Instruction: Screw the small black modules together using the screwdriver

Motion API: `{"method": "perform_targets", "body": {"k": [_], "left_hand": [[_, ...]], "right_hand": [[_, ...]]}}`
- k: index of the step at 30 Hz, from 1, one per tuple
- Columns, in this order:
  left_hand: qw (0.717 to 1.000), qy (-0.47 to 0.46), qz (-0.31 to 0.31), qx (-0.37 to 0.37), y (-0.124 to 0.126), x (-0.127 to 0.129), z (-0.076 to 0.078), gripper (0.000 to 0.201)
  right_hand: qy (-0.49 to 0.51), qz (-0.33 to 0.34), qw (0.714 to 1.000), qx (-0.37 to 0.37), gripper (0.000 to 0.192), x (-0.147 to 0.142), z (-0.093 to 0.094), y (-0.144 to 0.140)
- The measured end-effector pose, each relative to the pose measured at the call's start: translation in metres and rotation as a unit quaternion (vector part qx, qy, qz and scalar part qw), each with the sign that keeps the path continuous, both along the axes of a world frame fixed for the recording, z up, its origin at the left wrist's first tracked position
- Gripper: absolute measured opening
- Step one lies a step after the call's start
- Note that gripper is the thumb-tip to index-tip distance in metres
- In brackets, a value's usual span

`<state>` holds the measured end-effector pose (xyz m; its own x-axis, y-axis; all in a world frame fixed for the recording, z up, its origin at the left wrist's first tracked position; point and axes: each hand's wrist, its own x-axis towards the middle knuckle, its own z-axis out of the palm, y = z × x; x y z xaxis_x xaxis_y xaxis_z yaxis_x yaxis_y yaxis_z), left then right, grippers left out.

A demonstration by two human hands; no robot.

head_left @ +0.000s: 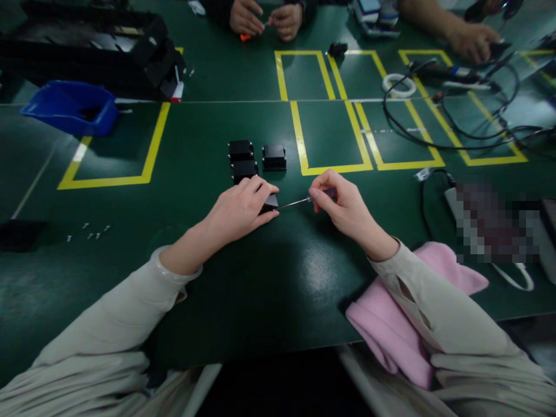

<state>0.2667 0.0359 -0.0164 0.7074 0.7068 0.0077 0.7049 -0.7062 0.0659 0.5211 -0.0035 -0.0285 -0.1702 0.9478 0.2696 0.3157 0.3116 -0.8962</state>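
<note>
My left hand [241, 209] is closed round a small black box-shaped part [271, 201], holding it on the green table; the fingers cover most of it. A screwdriver [297, 202] lies in the pinched fingers of my right hand [336, 200]. Its thin metal shaft points left, and the tip meets the near right corner of the held part. Just beyond my left hand sit more black boxes of the same kind: one at the back [240, 150], one in front of it [244, 168], and one apart on the right [274, 157].
Several small screws [90, 236] lie at left near a dark flat piece [21, 234]. A blue scoop-shaped bin [72, 110] stands before stacked black trays [87, 52]. Cables [460, 145] and a pink cloth [391, 324] are at right. Across the table, other people's hands [264, 20] are working.
</note>
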Motion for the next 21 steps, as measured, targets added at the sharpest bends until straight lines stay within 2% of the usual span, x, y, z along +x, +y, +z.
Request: {"method": "perform_targets", "body": {"k": [2,5,12,16,21], "left_hand": [[1.000,0.003,0.001,0.000,0.0000,0.0001,0.0003,0.045],[1.000,0.004,0.002,0.003,-0.0002,0.0003,0.0007,0.044],[1.000,0.005,0.005,-0.004,-0.0010,0.0004,0.0020,0.044],[1.000,0.008,0.007,0.004,-0.0011,0.0007,0.0018,0.044],[1.000,0.012,0.004,0.001,-0.0006,0.0010,0.0015,0.045]], "right_hand": [[0.011,-0.002,1.000,0.005,0.008,0.0002,-0.0012,-0.0002],[0.021,0.000,1.000,0.008,0.012,0.0000,-0.0025,-0.0001],[0.007,0.002,1.000,0.009,0.007,0.0000,-0.0014,0.0002],[0.016,0.001,1.000,0.016,0.017,-0.0003,-0.0034,-0.0001],[0.015,-0.001,1.000,0.001,0.012,-0.0015,-0.0031,-0.0002]]}}
